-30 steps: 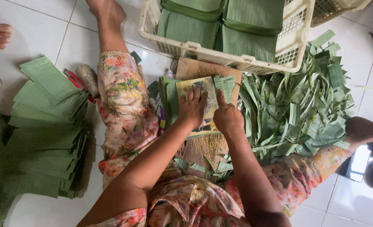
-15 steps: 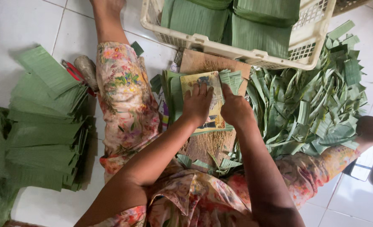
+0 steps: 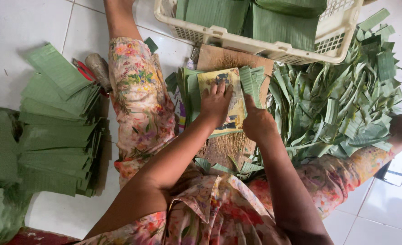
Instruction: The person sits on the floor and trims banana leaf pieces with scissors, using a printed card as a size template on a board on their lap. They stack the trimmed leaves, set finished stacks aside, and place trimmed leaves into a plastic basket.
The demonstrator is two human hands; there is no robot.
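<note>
My left hand (image 3: 216, 105) lies flat, fingers spread, pressing a yellowish printed card (image 3: 237, 97) onto a stack of cut green leaf pieces (image 3: 189, 93). The stack rests on a brown wooden board (image 3: 223, 59) between my legs. My right hand (image 3: 257, 121) is curled into a fist against the card's right edge, with one finger stretched along that edge. Whatever it holds is hidden. More leaf pieces (image 3: 254, 81) stick out to the right of the card.
A cream plastic crate (image 3: 237, 38) of folded leaves stands beyond the board. A heap of leaf strips (image 3: 341, 104) lies to the right and stacks of cut leaf rectangles (image 3: 58, 131) to the left. Red-handled scissors (image 3: 85, 70) lie by my left leg. The floor is white tile.
The view has dropped slightly, so the crate sits higher in frame. Both hands stay on the card and leaf stack; the right hand has shifted a little along the card's right edge.
</note>
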